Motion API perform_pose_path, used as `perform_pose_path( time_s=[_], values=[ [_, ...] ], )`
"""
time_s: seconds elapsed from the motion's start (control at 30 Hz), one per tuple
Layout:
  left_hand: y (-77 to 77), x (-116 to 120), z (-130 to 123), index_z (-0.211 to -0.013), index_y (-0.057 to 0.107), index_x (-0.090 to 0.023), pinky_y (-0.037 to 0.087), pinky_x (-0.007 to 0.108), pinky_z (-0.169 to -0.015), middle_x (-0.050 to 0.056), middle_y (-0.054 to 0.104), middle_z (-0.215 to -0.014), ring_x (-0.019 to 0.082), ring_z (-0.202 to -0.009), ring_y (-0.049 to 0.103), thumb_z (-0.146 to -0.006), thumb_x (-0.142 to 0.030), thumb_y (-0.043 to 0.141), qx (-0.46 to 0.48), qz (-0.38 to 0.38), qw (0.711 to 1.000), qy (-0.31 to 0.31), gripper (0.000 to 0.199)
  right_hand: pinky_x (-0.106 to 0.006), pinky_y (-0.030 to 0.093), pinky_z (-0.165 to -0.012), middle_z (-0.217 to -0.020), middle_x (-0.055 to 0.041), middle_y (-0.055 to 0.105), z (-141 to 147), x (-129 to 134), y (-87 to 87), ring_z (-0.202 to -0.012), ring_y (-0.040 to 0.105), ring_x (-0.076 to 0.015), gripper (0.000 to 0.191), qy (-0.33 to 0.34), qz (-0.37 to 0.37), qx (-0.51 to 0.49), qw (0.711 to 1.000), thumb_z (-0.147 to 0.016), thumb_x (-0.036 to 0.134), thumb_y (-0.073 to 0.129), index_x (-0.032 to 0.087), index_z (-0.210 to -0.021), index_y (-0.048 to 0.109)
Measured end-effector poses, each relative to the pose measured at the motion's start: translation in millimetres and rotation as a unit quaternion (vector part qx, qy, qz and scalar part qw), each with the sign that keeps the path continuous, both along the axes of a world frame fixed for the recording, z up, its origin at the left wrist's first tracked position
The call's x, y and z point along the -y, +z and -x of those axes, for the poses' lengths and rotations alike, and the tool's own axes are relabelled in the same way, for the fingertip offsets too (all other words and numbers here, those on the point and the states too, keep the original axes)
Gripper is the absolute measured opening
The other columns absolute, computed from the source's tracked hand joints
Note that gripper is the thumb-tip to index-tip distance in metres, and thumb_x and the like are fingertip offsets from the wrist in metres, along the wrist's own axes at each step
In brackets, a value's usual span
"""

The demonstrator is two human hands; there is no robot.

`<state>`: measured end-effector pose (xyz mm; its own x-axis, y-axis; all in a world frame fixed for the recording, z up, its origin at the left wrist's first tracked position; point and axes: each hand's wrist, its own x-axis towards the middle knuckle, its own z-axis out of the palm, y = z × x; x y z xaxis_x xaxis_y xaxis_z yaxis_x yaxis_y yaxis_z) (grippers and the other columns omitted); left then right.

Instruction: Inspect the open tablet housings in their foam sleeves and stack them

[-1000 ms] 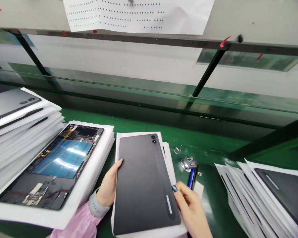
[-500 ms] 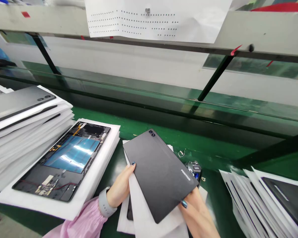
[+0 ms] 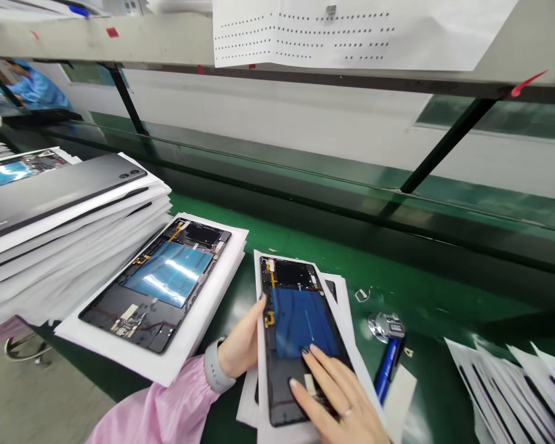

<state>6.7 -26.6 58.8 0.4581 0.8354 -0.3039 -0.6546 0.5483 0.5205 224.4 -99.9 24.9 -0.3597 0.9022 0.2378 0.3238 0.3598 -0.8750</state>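
An opened tablet (image 3: 300, 327) lies inner side up on white foam sheets (image 3: 346, 302), showing a blue battery and flex cables. My left hand (image 3: 243, 342) grips its left edge, thumb along the rim; the other fingers are hidden. My right hand (image 3: 342, 394) rests with spread fingers on the lower inner part, near a small board that it partly covers. To the left, a second opened tablet (image 3: 160, 283) lies on a white-wrapped stack, also inner side up, touched by neither hand.
A tall stack of foam sheets (image 3: 97, 246) with a grey tablet back (image 3: 65, 191) on top stands at left. Right of my hands lie a blue pen-like tool (image 3: 388, 364) and a metal object (image 3: 383, 325). More sheets (image 3: 504, 388) stand at right. A person in blue (image 3: 46, 86) sits far left.
The tablet showed its dark back with camera lenses; now its inner side faces up on the sheets. My right hand moved from its lower corner onto the inside. The view swung left.
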Motion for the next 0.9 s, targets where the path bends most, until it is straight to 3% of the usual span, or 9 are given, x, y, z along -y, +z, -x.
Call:
perform_pose_path(
  time_s=[0.1, 0.2, 0.33, 0.7, 0.9],
  values=[
    [3.5, 0.8, -0.8, -0.105, 0.072, -0.011, 0.048, 0.043, -0.098, 0.012, 0.078, -0.096, 0.034, -0.104, 0.069, -0.074, -0.038, 0.076, -0.058, 0.017, 0.997, 0.037, 0.041, -0.056, 0.033, -0.111, -0.137, -0.0018, 0.059, 22.6, -1.9, 1.8, -0.132, 0.049, -0.0305, 0.041, -0.029, -0.136, 0.07, 0.988, -0.099, 0.018, 0.047, 0.042, -0.125, 0.066],
    [2.6, 1.0, -0.2, -0.094, 0.072, -0.013, 0.054, 0.037, -0.079, 0.007, 0.078, -0.08, 0.029, -0.083, 0.073, -0.065, -0.033, 0.081, -0.091, 0.036, 0.993, 0.07, 0.036, -0.048, 0.043, -0.107, -0.134, -0.0065, 0.064, 20.5, -6.7, 4.6, -0.129, 0.053, -0.0304, 0.05, -0.003, -0.22, 0.122, 0.968, -0.091, 0.006, 0.048, 0.033, -0.13, 0.064],
    [-4.2, 0.5, 2.5, -0.076, 0.069, -0.015, 0.051, 0.027, -0.058, 0.002, 0.071, -0.063, 0.018, -0.058, 0.067, -0.056, -0.033, 0.086, -0.113, 0.068, 0.985, 0.107, 0.032, -0.041, 0.056, -0.092, -0.105, -0.0113, 0.071, 6.1, -15.4, 5.4, -0.11, 0.064, -0.0293, 0.034, -0.026, -0.292, 0.141, 0.946, -0.08, 0.003, 0.051, 0.019, -0.106, 0.065],
    [2.0, 0.7, -1.0, -0.079, 0.072, -0.014, 0.053, 0.029, -0.061, 0.002, 0.072, -0.066, 0.018, -0.062, 0.067, -0.049, -0.034, 0.089, -0.11, 0.066, 0.987, 0.093, 0.04, -0.046, 0.053, -0.092, -0.101, -0.0082, 0.066, 13.3, -12.2, 1.1, -0.109, 0.061, -0.0286, 0.039, -0.023, -0.251, 0.138, 0.958, -0.078, -0.001, 0.041, 0.024, -0.101, 0.059],
    [-2.0, -0.3, 1.1, -0.072, 0.071, -0.016, 0.055, 0.03, -0.062, 0.003, 0.074, -0.066, 0.024, -0.07, 0.072, -0.055, -0.034, 0.086, -0.113, 0.043, 0.989, 0.082, 0.03, -0.046, 0.048, -0.098, -0.125, -0.0093, 0.059, 10.9, -11.8, 9.4, -0.127, 0.049, -0.0301, 0.05, 0.031, -0.244, 0.159, 0.956, -0.077, -0.005, 0.044, 0.027, -0.109, 0.064]
  ],
)
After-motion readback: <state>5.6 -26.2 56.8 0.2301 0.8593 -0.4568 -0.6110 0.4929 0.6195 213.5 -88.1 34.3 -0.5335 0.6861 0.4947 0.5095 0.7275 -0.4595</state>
